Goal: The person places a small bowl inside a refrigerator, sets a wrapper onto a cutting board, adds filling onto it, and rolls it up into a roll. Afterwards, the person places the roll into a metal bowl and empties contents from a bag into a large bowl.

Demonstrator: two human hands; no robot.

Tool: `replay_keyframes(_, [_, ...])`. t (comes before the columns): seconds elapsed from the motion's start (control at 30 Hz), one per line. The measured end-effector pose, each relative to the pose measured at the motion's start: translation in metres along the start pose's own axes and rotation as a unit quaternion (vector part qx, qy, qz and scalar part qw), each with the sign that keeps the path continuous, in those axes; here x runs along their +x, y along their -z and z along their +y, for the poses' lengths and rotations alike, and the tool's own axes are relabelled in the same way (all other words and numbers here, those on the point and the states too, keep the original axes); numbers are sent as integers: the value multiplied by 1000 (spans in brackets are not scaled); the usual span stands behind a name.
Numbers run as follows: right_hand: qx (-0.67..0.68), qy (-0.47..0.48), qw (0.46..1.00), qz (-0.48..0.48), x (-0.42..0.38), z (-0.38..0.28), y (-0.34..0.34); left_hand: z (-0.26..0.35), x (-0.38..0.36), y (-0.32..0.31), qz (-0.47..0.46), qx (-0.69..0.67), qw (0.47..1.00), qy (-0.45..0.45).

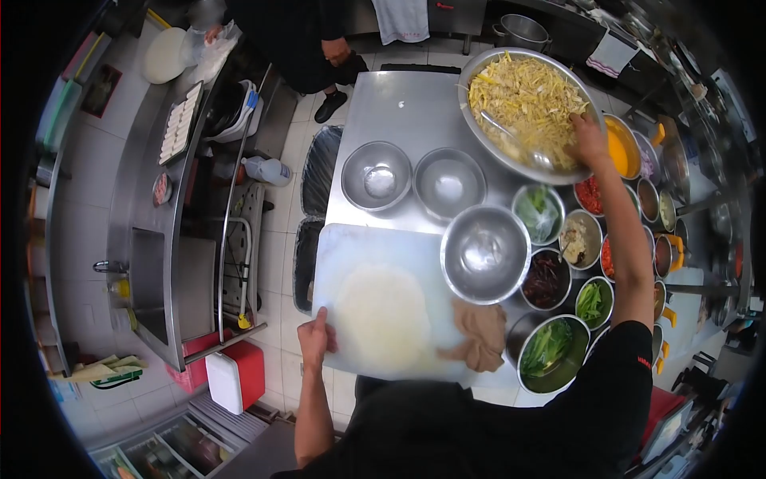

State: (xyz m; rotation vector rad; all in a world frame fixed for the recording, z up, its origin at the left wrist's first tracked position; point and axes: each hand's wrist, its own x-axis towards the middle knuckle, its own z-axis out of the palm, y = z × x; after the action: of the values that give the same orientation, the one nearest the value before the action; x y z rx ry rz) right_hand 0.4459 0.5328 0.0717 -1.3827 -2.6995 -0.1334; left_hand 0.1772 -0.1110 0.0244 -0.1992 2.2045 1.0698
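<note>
Right hand (588, 137) lies loosely curled in the shredded food of the large steel pan (479, 128) at upper right; whether it grips anything cannot be told. Left hand (317, 337) presses flat on the white cutting board (375, 247), lower centre (at its left edge). Three empty steel bowls (485, 252) stand between them, small ingredient bowls (542, 279) crowding the bench's (399, 104) right side.

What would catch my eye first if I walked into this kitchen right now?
Probably the big steel bowl of pale yellow shredded food at the far end of the metal table, with the right hand reaching into it. Nearer, the left hand rests on the white cutting board.
</note>
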Motion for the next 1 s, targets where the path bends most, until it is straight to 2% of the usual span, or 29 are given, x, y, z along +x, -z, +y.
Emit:
replay_keyframes(0.2, [5,-15,998,-55,7,4,5,-5,4,1,-2,-10,1000,-5])
replay_keyframes(0.4, [-4,2,999,-46,9,7,-10,-5,4,1,0,3,1000,-10])
replay_keyframes(0.53, [36,7,999,-16,7,1,-7,-6,3,1,3,-12,1000,-5])
replay_keyframes(0.73, [16,9,1000,-9,13,13,-12,-6,2,1,1,-15,1000,1])
replay_keyframes(1.0, [55,54,996,46,20,30,-17,-3,4,3,-9,-15,1000,13])
